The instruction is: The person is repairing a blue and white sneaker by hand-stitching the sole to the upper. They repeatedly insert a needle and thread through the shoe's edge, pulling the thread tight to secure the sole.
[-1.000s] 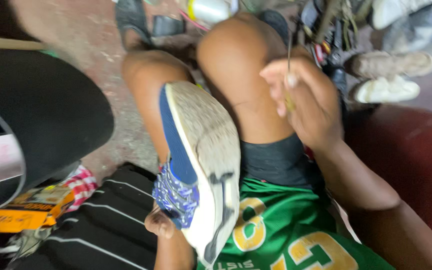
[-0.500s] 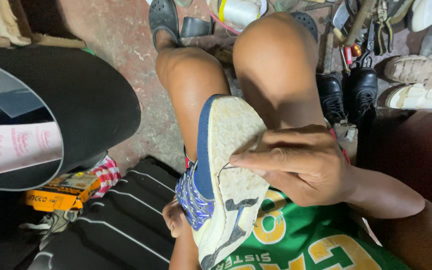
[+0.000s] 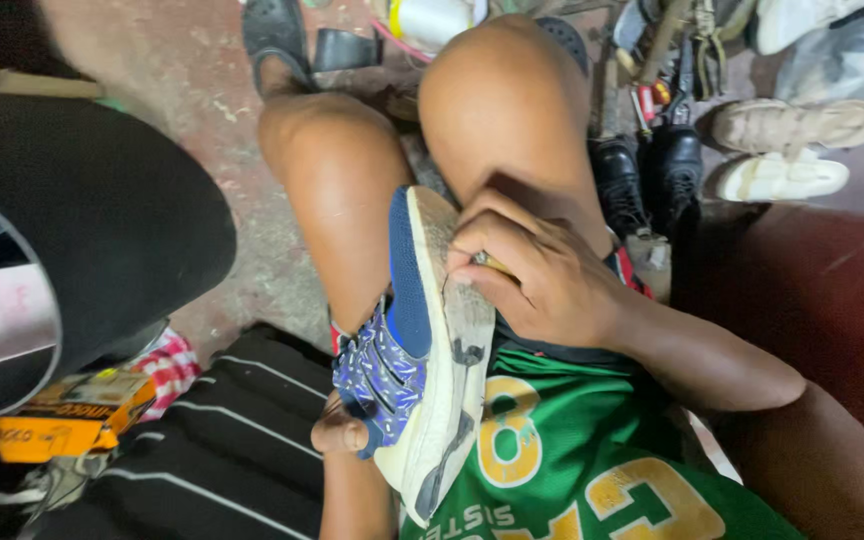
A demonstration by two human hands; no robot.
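Observation:
A blue sneaker (image 3: 407, 350) with a dirty white sole stands sole-up between my knees. My left hand (image 3: 340, 432) is mostly hidden under and behind its patterned upper, gripping it from below. My right hand (image 3: 542, 275) rests against the sole's edge near the toe, fingers pinched on a thin yellowish tool (image 3: 492, 264) whose tip meets the sole. I wear a green jersey (image 3: 592, 460) with yellow print.
A large black round object (image 3: 112, 220) fills the left. An orange box (image 3: 72, 420) and striped black cloth (image 3: 222, 450) lie below it. Black shoes (image 3: 652, 180), beige sandals (image 3: 782, 150), a white spool (image 3: 432, 18) and tools crowd the floor beyond my knees.
My right hand came down from above my knee onto the sneaker's sole and now presses the tool at its edge. The sneaker has turned more edge-on.

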